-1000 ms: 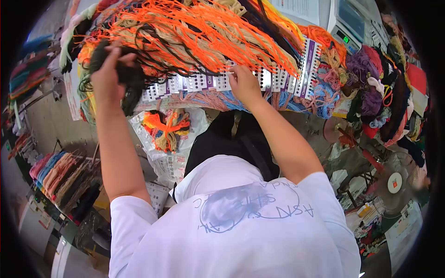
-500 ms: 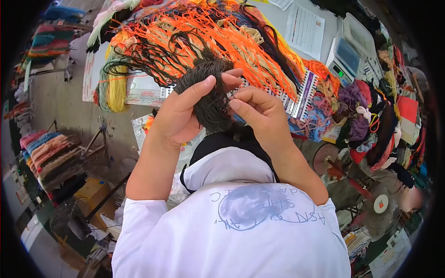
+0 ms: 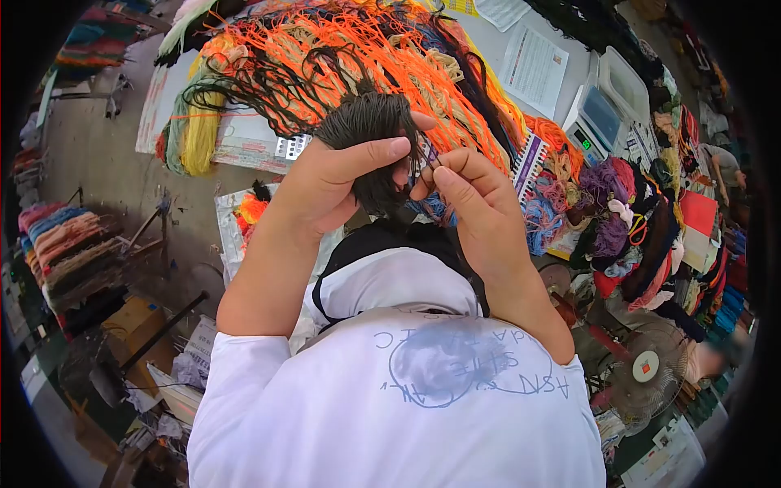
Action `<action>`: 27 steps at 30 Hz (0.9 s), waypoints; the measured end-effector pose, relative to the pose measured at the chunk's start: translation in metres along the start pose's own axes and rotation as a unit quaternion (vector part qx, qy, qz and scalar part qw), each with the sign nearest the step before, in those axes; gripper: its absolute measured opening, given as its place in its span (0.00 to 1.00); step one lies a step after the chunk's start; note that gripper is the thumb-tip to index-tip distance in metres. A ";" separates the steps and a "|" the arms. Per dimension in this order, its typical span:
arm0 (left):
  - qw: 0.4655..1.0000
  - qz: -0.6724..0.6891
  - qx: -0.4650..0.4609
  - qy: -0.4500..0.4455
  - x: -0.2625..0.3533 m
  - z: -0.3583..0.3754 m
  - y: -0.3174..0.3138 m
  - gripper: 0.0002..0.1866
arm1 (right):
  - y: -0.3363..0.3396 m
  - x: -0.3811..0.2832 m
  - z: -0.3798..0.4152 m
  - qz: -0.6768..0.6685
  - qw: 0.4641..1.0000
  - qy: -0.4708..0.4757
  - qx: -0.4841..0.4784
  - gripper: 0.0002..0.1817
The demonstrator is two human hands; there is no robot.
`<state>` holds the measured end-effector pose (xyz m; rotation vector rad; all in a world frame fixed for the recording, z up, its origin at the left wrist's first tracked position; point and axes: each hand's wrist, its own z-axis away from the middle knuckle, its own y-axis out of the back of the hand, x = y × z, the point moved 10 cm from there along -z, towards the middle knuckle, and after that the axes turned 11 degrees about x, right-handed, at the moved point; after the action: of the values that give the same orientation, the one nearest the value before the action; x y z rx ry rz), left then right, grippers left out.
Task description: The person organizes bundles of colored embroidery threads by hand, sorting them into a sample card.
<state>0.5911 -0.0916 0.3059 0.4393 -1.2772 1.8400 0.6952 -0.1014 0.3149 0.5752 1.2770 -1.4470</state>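
Observation:
A bundle of dark yarn (image 3: 370, 126) is held up in front of my body, with long loose strands trailing over the orange and beige yarn (image 3: 325, 41) on the table. My left hand (image 3: 338, 179) is wrapped round the bundle, its thumb lying across the front. On the bundle's right side, my right hand (image 3: 472, 191) pinches a few thin dark strands between thumb and fingertips. The far side of the bundle and the left fingers behind it are partly hidden.
Printed sheets (image 3: 533, 69) and a digital scale (image 3: 598, 114) lie at the back right. Tangled coloured yarn (image 3: 610, 187) is heaped on the right, above a fan (image 3: 647, 366). Yellow yarn (image 3: 199, 138) hangs at the left table edge. A yarn rack (image 3: 73, 252) stands farther left.
My right hand has moved slightly right and down, drawing thin strands away from the bundle. My left thumb has shifted right across the yarn. The view has shifted a little.

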 end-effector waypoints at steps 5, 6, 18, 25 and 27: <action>1.000 -0.005 -0.007 -0.010 0.003 0.002 -0.002 0.18 | -0.001 -0.001 0.003 -0.007 1.000 -0.003 0.001 0.07; 1.000 -0.013 -0.006 -0.014 0.004 0.003 -0.002 0.18 | -0.001 -0.001 0.004 -0.008 1.000 -0.005 0.005 0.07; 0.998 -0.055 0.006 -0.036 0.007 -0.001 -0.002 0.18 | 0.003 -0.006 0.005 0.005 1.000 -0.004 0.030 0.07; 0.998 -0.057 0.019 -0.033 0.008 -0.003 -0.005 0.18 | 0.009 -0.008 0.004 0.101 0.992 -0.014 0.072 0.06; 0.997 -0.064 0.035 -0.023 0.006 -0.004 -0.004 0.17 | 0.004 -0.010 0.003 0.120 0.990 -0.004 0.075 0.07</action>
<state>0.5915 -0.0854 0.3106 0.5921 -1.1896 1.7794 0.7024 -0.0998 0.3228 0.7954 1.0594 -1.3469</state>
